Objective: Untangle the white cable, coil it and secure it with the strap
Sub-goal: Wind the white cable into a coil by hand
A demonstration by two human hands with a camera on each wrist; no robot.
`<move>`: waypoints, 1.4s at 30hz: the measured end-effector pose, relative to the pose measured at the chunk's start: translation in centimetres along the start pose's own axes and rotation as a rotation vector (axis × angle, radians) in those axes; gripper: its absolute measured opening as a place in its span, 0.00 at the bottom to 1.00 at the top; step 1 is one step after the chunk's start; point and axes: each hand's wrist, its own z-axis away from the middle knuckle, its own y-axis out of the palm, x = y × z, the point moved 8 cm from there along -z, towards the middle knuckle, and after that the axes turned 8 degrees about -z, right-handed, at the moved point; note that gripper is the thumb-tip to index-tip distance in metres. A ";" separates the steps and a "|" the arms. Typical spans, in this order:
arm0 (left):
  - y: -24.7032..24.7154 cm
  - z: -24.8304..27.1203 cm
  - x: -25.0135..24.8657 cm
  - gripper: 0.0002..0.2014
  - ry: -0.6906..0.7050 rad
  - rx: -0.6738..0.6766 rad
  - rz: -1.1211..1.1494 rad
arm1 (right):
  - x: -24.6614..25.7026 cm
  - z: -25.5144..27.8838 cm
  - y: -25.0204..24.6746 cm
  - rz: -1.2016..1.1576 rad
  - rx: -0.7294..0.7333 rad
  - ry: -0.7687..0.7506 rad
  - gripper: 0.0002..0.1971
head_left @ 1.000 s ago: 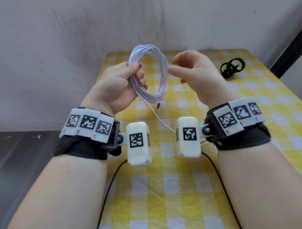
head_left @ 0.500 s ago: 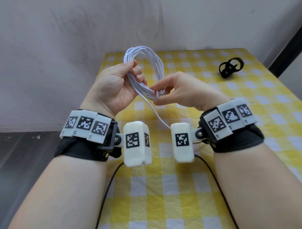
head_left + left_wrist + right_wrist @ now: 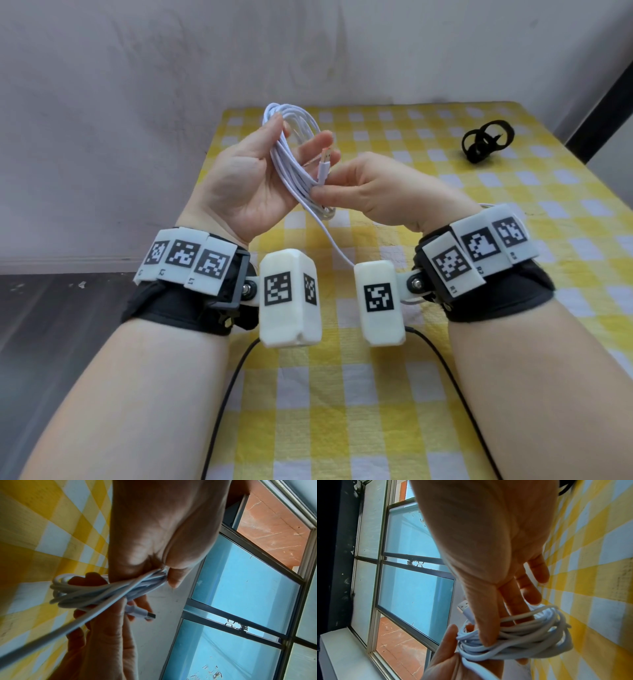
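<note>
The white cable (image 3: 291,161) is a flattened coil held above the table. My left hand (image 3: 298,133) lies palm up, gripping the coil's top with the thumb over the strands and the fingers behind. Lower down, my right hand (image 3: 320,188) pinches the bundle, and the USB plug (image 3: 323,164) sticks up beside its fingers. A loose tail (image 3: 334,245) runs down towards my right wrist. The left wrist view shows the cable (image 3: 96,595) and plug (image 3: 149,615); the right wrist view shows the coil (image 3: 513,642). The black strap (image 3: 486,140) lies on the table at the far right, untouched.
A yellow and white checked tablecloth (image 3: 376,394) covers the table, which ends at a pale wall behind. Dark floor (image 3: 51,308) lies beyond the table's left edge. Two black leads (image 3: 226,394) hang from the wrist cameras. A window (image 3: 240,588) fills the wrist views' background.
The round coil has been pressed flat. My left hand turned palm up. My right hand moved in from the coil's right side, took the lower bundle and brought the plug up.
</note>
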 end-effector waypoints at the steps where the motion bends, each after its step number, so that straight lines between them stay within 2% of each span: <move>1: 0.1 0.1 0.0 0.16 -0.002 0.005 -0.020 | 0.0 0.0 0.0 0.006 0.000 0.002 0.13; 3: 0.4 0.1 0.1 0.24 -0.008 0.028 -0.041 | 0.0 0.0 0.0 0.004 -0.002 0.014 0.13; 4: 0.6 0.1 0.1 0.25 -0.010 0.046 -0.043 | 0.0 0.0 0.1 -0.002 0.001 0.020 0.14; 8: 0.5 -0.2 0.0 0.17 -0.010 0.038 -0.012 | 0.1 0.0 0.5 -0.006 0.036 0.028 0.14; 12: 0.3 -0.5 -0.3 0.19 0.005 0.024 0.069 | 0.4 0.5 0.8 -0.134 0.092 0.040 0.15; 15: 0.1 -0.6 -0.5 0.25 0.026 0.013 0.104 | 0.9 0.4 1.0 -0.038 0.107 -0.029 0.13; 17: -0.1 -0.8 -0.4 0.22 0.020 -0.014 0.140 | 0.8 0.0 0.9 -0.015 0.084 -0.039 0.09; 19: -0.8 -0.9 -0.2 0.17 0.014 -0.099 0.178 | 0.7 0.0 1.1 -0.048 0.114 -0.048 0.07; 21: -1.7 -0.8 -0.3 0.13 0.009 -0.176 0.161 | 0.8 0.1 0.7 -0.054 0.085 -0.064 0.06; 23: -2.3 -0.5 -0.4 0.13 -0.039 -0.198 0.017 | 0.8 0.1 -0.3 -0.067 -0.013 -0.067 0.09; 26: -3.4 0.0 -0.2 0.13 -0.132 -0.298 -0.364 | 0.8 0.1 -1.5 -0.215 -0.121 -0.075 0.09; 28: -3.9 0.3 -1.1 0.09 -0.073 -0.405 -0.580 | 0.7 0.1 -1.8 -0.308 -0.142 -0.052 0.10; 29: -3.9 0.3 -1.9 0.07 -0.005 -0.437 -0.677 | 0.7 0.2 -2.0 -0.332 -0.145 -0.042 0.11; 30: -3.7 0.3 -2.7 0.10 0.080 -0.440 -0.771 | 0.7 0.2 -2.0 -0.349 -0.143 -0.038 0.12; 32: -2.1 0.3 -4.1 0.24 0.271 -0.326 -0.926 | 0.8 0.2 -2.1 -0.370 -0.129 -0.039 0.13; 34: 0.7 0.7 -4.4 0.33 0.431 -0.101 -1.070 | 1.0 0.1 -1.9 -0.379 -0.108 -0.036 0.14; 36: 2.8 1.1 -4.0 0.28 0.524 0.025 -1.299 | 1.1 0.1 -1.7 -0.400 -0.073 -0.034 0.13; 38: 3.3 0.9 -3.8 0.20 0.555 -0.006 -1.516 | 1.2 0.1 -1.5 -0.449 -0.025 -0.041 0.13; 42: 2.4 0.6 -3.3 0.11 0.432 -0.047 -1.579 | 1.3 0.2 -1.6 -0.473 0.015 -0.078 0.11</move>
